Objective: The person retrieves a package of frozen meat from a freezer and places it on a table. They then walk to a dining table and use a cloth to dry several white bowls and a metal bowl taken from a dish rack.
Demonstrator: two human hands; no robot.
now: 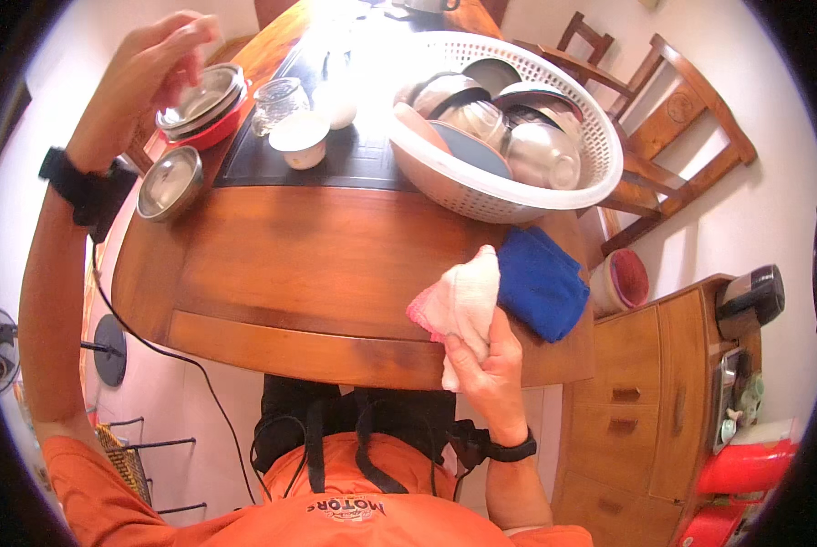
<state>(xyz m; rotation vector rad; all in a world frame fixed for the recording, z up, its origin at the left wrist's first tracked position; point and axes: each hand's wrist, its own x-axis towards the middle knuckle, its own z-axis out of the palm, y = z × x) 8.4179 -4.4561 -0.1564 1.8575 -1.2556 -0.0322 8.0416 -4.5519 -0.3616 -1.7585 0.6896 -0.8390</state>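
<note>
My right hand (487,372) grips a white cloth with a pink edge (466,297) above the table's near right part. A folded blue cloth (544,284) lies just beyond it. At the upper left my left hand (169,65) is raised over a stack of metal bowls (207,102) with a red one beneath; whether its fingers touch or hold anything cannot be told. A single metal bowl (170,183) sits nearer on the table's left side. A white perforated plastic basket (497,188) holds several bowls, among them a clear glass-like bowl (544,156).
A glass jar (280,102) and a white cup (300,140) stand on the dark mat at the back of the wooden table (292,253). A wooden chair (696,116) is at the right, beside a wooden cabinet (620,362). A black cable (176,357) hangs from my left wrist.
</note>
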